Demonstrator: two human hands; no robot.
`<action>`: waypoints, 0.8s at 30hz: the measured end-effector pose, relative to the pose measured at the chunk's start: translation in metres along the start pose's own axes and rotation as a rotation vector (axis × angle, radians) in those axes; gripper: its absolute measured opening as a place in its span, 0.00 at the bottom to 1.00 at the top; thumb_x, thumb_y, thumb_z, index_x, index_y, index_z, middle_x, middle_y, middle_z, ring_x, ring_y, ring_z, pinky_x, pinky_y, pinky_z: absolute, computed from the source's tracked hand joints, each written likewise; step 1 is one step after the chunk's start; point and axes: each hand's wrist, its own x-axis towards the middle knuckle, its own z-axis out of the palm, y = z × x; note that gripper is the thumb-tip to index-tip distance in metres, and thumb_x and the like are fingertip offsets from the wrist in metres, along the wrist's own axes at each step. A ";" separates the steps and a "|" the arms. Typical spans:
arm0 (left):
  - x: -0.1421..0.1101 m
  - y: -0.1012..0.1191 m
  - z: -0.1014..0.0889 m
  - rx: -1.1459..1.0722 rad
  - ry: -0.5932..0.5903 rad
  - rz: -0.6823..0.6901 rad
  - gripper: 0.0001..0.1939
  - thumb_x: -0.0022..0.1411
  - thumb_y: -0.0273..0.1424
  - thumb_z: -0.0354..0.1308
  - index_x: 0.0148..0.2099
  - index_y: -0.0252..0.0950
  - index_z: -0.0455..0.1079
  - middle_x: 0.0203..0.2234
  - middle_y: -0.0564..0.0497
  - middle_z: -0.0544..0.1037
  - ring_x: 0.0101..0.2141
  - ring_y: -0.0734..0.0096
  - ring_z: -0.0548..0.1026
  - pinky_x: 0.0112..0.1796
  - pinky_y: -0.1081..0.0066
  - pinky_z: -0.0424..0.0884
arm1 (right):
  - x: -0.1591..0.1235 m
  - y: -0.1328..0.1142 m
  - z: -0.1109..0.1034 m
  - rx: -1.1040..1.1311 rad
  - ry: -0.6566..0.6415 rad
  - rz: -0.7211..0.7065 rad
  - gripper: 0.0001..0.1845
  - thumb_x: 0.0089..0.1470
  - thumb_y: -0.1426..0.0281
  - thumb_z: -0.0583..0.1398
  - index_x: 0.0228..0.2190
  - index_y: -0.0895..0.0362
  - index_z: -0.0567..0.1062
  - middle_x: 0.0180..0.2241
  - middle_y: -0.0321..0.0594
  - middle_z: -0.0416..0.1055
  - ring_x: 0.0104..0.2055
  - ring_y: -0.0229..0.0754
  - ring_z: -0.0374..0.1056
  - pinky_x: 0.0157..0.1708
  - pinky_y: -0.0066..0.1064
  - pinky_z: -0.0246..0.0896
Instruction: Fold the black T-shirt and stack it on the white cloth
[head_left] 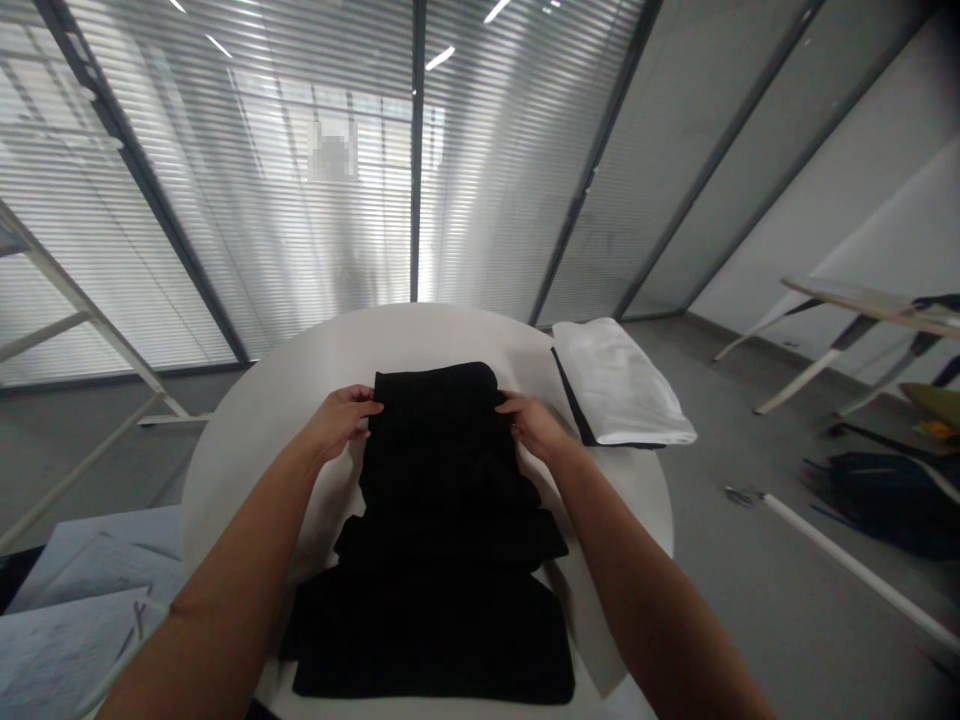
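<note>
**Left hand (337, 420) and right hand (534, 423) at the sides of a folded black cloth (442, 540)**

At the far left, a white frame (75, 350) leans in front of a glass wall with blinds (225, 180). Sheets of paper (82, 640) lie low in the left corner of the view, beside a round white table (232, 480).

The left hand is partly open, its fingers curved over the far left edge of the black cloth. The cloth lies flat in the middle of the table, in stacked layers. It is narrow at the far end and steps wider toward the person, and its near end reaches the table's near side. The right hand mirrors the left on the far right edge, fingers curved over the cloth. The pictures do not show whether either hand is pinching the cloth or only resting on it.

Just beyond the right hand, a folded white cloth (619, 385) sits near the table's edge, with a dark layer showing along its left and lower sides. Farther right, on the gray floor (750, 400), are a white rod (855, 565) and a dark bag (892, 505), with a second table (870, 305) behind them.
</note>
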 end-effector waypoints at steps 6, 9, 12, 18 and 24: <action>-0.008 0.006 0.001 -0.112 -0.073 0.031 0.16 0.41 0.27 0.68 0.34 0.36 0.68 0.28 0.54 0.70 0.28 0.73 0.70 0.22 0.72 0.74 | -0.003 -0.006 0.001 0.065 -0.048 0.118 0.13 0.44 0.59 0.64 0.25 0.55 0.70 0.20 0.33 0.66 0.19 0.33 0.55 0.16 0.27 0.37; -0.011 0.009 0.000 -0.145 -0.087 0.043 0.16 0.42 0.25 0.67 0.37 0.35 0.70 0.31 0.52 0.72 0.28 0.73 0.71 0.22 0.72 0.75 | -0.006 -0.006 0.000 -0.051 0.034 0.020 0.14 0.43 0.59 0.66 0.27 0.55 0.72 0.24 0.35 0.69 0.24 0.34 0.60 0.19 0.26 0.44; -0.012 0.010 0.000 -0.186 -0.102 0.052 0.19 0.43 0.23 0.65 0.41 0.36 0.73 0.35 0.49 0.74 0.31 0.71 0.73 0.23 0.70 0.77 | -0.011 -0.009 -0.004 -0.050 0.086 -0.096 0.14 0.43 0.59 0.67 0.29 0.55 0.74 0.28 0.34 0.70 0.27 0.34 0.60 0.19 0.23 0.44; -0.005 0.005 0.005 -0.328 -0.055 0.157 0.18 0.41 0.23 0.65 0.40 0.33 0.75 0.38 0.47 0.77 0.39 0.63 0.75 0.38 0.56 0.79 | -0.017 -0.015 0.000 0.154 0.002 -0.207 0.16 0.46 0.59 0.66 0.37 0.51 0.75 0.38 0.35 0.73 0.36 0.40 0.66 0.23 0.26 0.61; 0.012 -0.009 0.004 -0.319 0.111 0.386 0.10 0.39 0.27 0.68 0.29 0.34 0.74 0.28 0.52 0.77 0.35 0.67 0.76 0.43 0.63 0.74 | -0.002 0.000 0.006 0.382 -0.004 -0.373 0.08 0.41 0.69 0.64 0.28 0.53 0.73 0.37 0.36 0.73 0.44 0.45 0.66 0.42 0.40 0.68</action>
